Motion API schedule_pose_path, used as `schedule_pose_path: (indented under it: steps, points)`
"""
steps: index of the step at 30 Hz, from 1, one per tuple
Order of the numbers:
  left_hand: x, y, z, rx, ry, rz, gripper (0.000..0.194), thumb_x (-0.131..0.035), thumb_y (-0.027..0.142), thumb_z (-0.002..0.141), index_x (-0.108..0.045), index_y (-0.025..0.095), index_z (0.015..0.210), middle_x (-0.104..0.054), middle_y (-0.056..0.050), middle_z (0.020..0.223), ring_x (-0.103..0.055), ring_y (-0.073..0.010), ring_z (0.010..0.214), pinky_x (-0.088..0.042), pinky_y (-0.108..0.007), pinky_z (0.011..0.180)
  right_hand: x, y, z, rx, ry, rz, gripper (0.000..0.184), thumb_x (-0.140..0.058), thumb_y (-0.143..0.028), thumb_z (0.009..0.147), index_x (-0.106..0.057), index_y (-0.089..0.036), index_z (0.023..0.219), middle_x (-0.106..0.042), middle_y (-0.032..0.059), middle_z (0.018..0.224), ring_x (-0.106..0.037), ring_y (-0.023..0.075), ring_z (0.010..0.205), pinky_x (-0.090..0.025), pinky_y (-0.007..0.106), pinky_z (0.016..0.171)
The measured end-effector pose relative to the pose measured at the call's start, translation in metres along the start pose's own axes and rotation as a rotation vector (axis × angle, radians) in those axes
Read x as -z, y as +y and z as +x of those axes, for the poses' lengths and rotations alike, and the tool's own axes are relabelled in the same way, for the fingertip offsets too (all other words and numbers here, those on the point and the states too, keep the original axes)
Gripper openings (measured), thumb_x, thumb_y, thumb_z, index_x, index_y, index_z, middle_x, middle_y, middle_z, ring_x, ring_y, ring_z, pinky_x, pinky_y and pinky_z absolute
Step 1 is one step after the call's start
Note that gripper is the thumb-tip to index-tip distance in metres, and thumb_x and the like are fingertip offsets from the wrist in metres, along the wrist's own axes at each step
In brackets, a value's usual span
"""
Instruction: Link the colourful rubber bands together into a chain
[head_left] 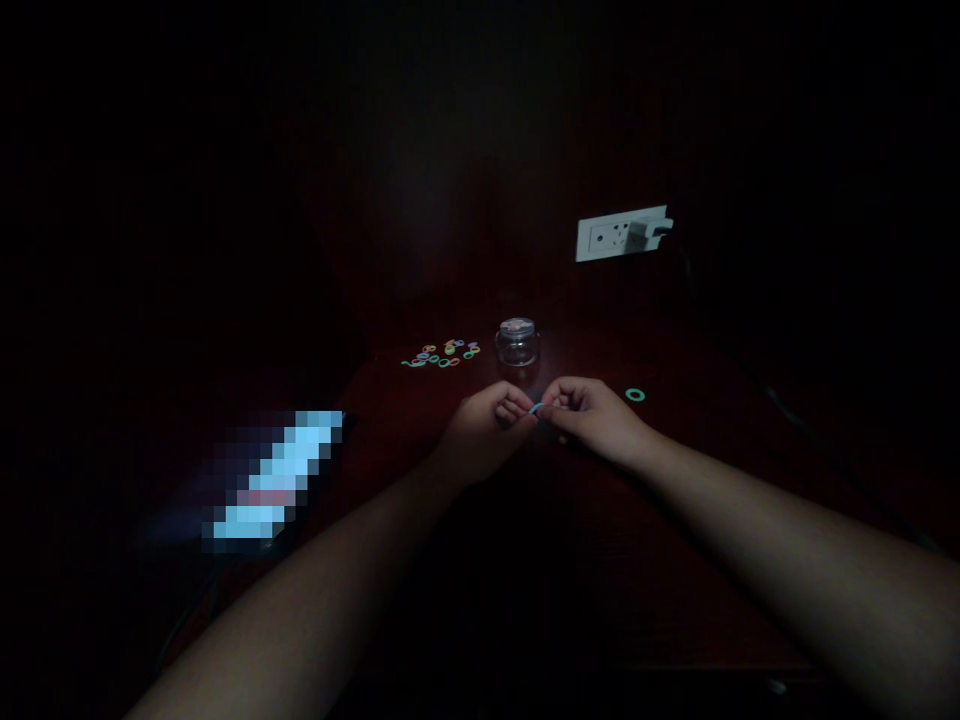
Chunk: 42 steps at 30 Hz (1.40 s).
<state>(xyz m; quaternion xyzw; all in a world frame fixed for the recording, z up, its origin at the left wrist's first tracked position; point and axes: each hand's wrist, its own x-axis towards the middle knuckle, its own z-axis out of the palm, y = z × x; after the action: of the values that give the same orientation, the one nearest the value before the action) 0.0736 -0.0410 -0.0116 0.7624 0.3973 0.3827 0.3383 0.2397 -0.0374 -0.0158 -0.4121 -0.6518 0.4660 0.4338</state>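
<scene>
My left hand [491,425] and my right hand [592,412] meet above the dark table, fingertips pinched together. Between them is a small light-blue band [537,408], which looks like a hair tie, gripped from both sides. Just beyond my hands stands a clear lidded jar [517,345]. A scatter of colourful small bands [444,362] lies left of the jar. To the right of my right hand, a green ring [635,395] rests flat on the table.
A glowing screen [281,480], pixelated, lies at the left with a cable near it. On the back wall is a white socket panel [611,238] with a plug in it. A dark cord runs down the right side. The surroundings are very dark.
</scene>
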Motion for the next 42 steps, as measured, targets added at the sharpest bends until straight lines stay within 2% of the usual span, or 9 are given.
schedule_pose_path:
  steps: [20, 28, 35, 42]
  points:
    - [0.001, 0.0031, -0.0006, -0.021, 0.031, 0.014, 0.014, -0.054, 0.02, 0.074, -0.055, 0.014, 0.086, -0.054, 0.0, 0.071, -0.048, -0.0067, 0.061, -0.039, -0.017, 0.053, 0.0006, 0.0013, -0.0009, 0.028, -0.005, -0.09, 0.014, -0.056, -0.027, 0.071, -0.054, -0.014, 0.068, -0.047, -0.0038, 0.05, -0.041, 0.0063, 0.042, -0.03, 0.02, 0.041]
    - [0.0034, 0.0007, 0.0002, -0.036, 0.041, 0.079, 0.013, -0.05, 0.017, 0.074, -0.054, 0.015, 0.086, -0.054, 0.0, 0.071, -0.047, -0.0068, 0.061, -0.039, -0.017, 0.053, 0.0007, 0.0018, -0.0005, 0.035, 0.007, -0.102, 0.019, -0.058, -0.032, 0.07, -0.057, -0.014, 0.07, -0.048, -0.0037, 0.051, -0.042, 0.0066, 0.043, -0.031, 0.02, 0.041]
    - [0.0036, 0.0043, -0.0013, -0.066, 0.015, 0.109, 0.019, -0.058, 0.022, 0.07, -0.053, 0.017, 0.087, -0.057, 0.001, 0.075, -0.05, -0.0077, 0.065, -0.041, -0.019, 0.057, -0.001, -0.0024, -0.0019, 0.012, 0.011, -0.074, 0.026, -0.06, -0.039, 0.068, -0.055, -0.013, 0.069, -0.05, -0.0027, 0.052, -0.043, 0.0069, 0.042, -0.03, 0.02, 0.04]
    - [0.0045, 0.0063, -0.0003, -0.072, 0.037, 0.143, 0.016, -0.058, 0.021, 0.071, -0.055, 0.017, 0.086, -0.06, 0.001, 0.076, -0.052, -0.0074, 0.064, -0.041, -0.019, 0.057, -0.0012, -0.0037, -0.0029, 0.002, 0.004, -0.069, 0.026, -0.059, -0.039, 0.069, -0.053, -0.014, 0.067, -0.048, -0.0038, 0.05, -0.042, 0.0068, 0.041, -0.029, 0.02, 0.04]
